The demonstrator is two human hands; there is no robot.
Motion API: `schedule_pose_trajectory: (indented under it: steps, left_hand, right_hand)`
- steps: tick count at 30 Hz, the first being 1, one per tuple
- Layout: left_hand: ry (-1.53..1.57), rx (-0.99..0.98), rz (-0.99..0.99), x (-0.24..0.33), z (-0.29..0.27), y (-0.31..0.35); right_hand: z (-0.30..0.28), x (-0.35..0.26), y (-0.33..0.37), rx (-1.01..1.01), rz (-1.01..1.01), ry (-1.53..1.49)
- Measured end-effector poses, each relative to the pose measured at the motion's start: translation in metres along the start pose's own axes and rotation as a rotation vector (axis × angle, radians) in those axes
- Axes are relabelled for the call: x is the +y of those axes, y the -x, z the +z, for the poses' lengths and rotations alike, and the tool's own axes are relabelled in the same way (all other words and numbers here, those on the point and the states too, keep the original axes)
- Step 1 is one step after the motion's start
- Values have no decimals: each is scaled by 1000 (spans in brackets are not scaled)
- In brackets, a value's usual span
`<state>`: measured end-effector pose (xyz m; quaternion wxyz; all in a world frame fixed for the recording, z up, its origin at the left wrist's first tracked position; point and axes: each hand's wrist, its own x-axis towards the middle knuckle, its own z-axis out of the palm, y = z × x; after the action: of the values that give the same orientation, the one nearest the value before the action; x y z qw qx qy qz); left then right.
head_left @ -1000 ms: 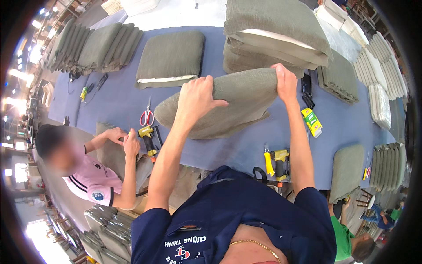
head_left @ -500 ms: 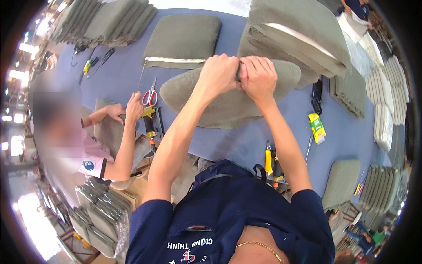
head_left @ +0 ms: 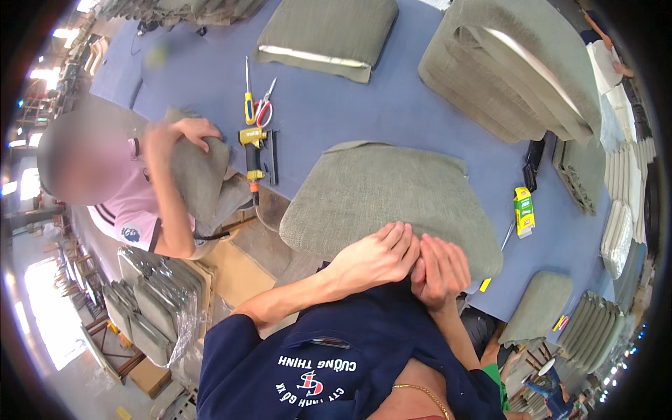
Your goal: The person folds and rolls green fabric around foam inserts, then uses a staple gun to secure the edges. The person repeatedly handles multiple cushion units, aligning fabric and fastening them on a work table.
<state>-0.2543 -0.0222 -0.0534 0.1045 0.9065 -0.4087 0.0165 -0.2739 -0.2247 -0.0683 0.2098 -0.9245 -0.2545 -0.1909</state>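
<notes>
A grey-green fabric seat cushion [head_left: 392, 189] lies across the table's near edge, its broad face up, close against my body. My left hand [head_left: 381, 255] grips the middle of its near edge with fingers curled together. Right beside it, my right hand [head_left: 441, 269] pinches the same edge, fingers bent and almost touching the left hand. The cushion's underside and my thumbs' exact hold are hidden.
Left of the cushion lie a yellow-black staple gun [head_left: 250, 150] with a hose, red-handled scissors [head_left: 264, 110] and a screwdriver [head_left: 248, 101]. A co-worker's hand [head_left: 197, 131] rests on another cushion. Further cushions [head_left: 325, 31], stacked covers [head_left: 490, 91] and a yellow-green box [head_left: 523, 211] surround the work.
My hands have drawn back toward my body with the cushion, which was bent in their grip farther over the table and now lies flatter. The co-worker's screwdriver now lies on the table.
</notes>
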Motion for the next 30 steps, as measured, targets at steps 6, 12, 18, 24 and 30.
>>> schedule_pose_trajectory:
  steps: [6, 12, 18, 24, 30]
  left_hand:
    - [401, -26, -55, 18, 39, 36]
    - [985, -200, -162, 3, 63, 60]
    - [772, -145, -227, 12, 98, 56]
    - [737, -196, -327, 3, 113, 24]
    - [600, -167, -264, -15, 157, -4]
  right_hand:
    - [2, 1, 36, -394, 40, -111]
    - [26, 15, 55, -667, 38, -275]
    - [43, 16, 48, -732, 113, -312]
    - [65, 56, 30, -659, 353, -465]
    - [27, 213, 129, -333, 798, -290]
